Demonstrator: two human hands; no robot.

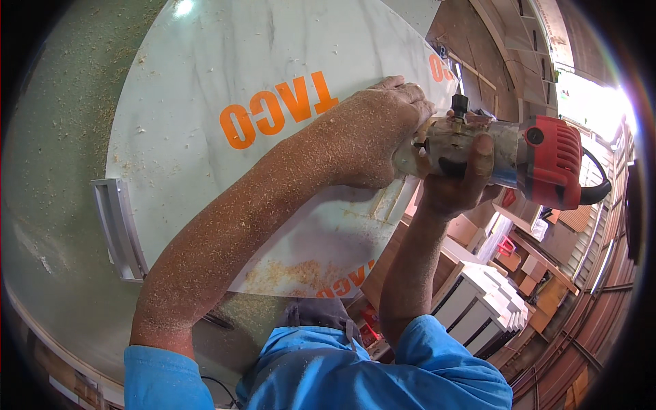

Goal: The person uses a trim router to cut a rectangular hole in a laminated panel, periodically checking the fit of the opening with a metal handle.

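A trim router with a red motor cap and a metal body lies sideways at the right edge of a large round board. The board has a pale marble-patterned face with orange lettering. My right hand wraps around the router's metal body from below. Reaching across the board, my left hand is closed at the router's base end, its fingertips partly hidden there. The cutting bit is out of sight behind my hands. Sawdust coats both forearms.
A metal channel piece stands by the board's left edge on a dusty green surface. Wood shavings lie along the board's near edge. Stacked white panels sit low at the right, with wooden pieces beyond them.
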